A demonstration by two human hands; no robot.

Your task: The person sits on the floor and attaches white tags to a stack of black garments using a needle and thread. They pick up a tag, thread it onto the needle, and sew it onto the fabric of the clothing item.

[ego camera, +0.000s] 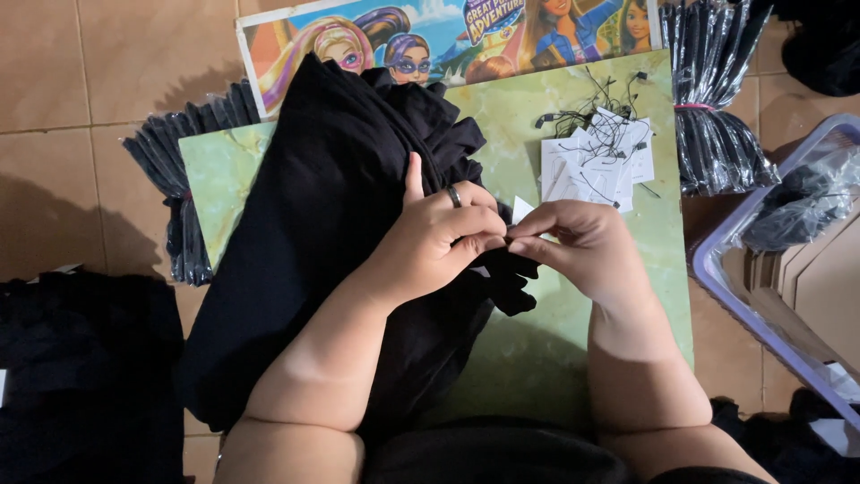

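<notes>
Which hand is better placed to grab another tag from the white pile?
Right, probably. The right hand sits just below the pile of white tags on the green board; the left hand rests on the black garments, farther away.

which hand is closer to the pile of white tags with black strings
Right. The right hand sits just below the tag pile, nearly under it. The left hand is farther to the side, over the black cloth.

Black garment, green marbled board, white tags
</notes>
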